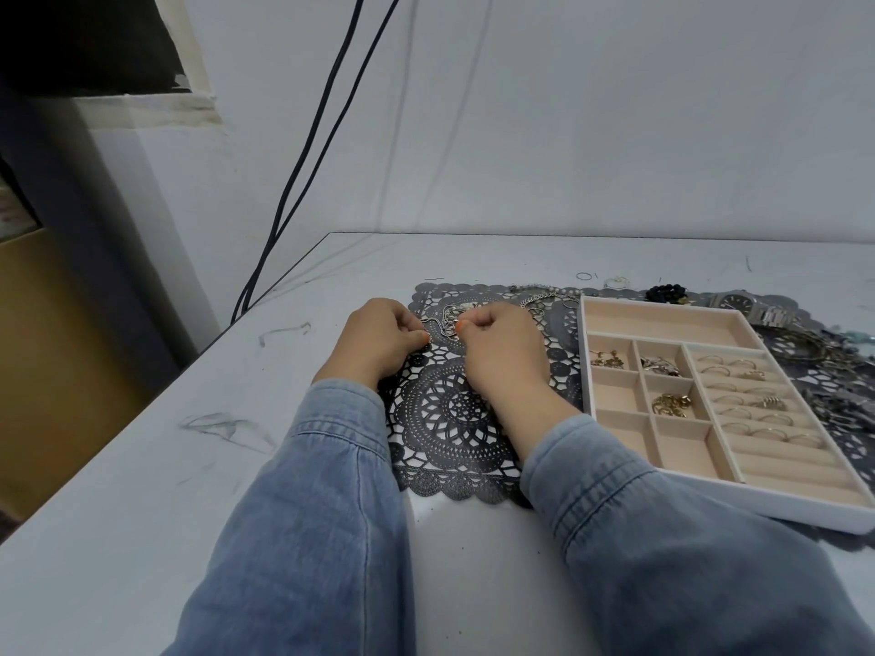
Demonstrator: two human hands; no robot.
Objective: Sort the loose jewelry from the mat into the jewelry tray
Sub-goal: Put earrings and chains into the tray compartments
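On mat (pixel 450 419), toward 11 o'clock, left hand (pixel 379 340) and right hand (pixel 502 352) each pinch chain (pixel 444 324) in a curled grip. Step judged: working it loose. Next: lift clear, carry to tray (pixel 585 362) at 3 o'clock

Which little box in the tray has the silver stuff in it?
In the jewelry tray, the small compartment in the far row, right column, next to the ring rolls. The other small ones hold gold pieces or nothing.

Two hands (pixel 379 336) (pixel 502 355), one tray (pixel 585 362), one mat (pixel 450 419), one watch (pixel 738 303).
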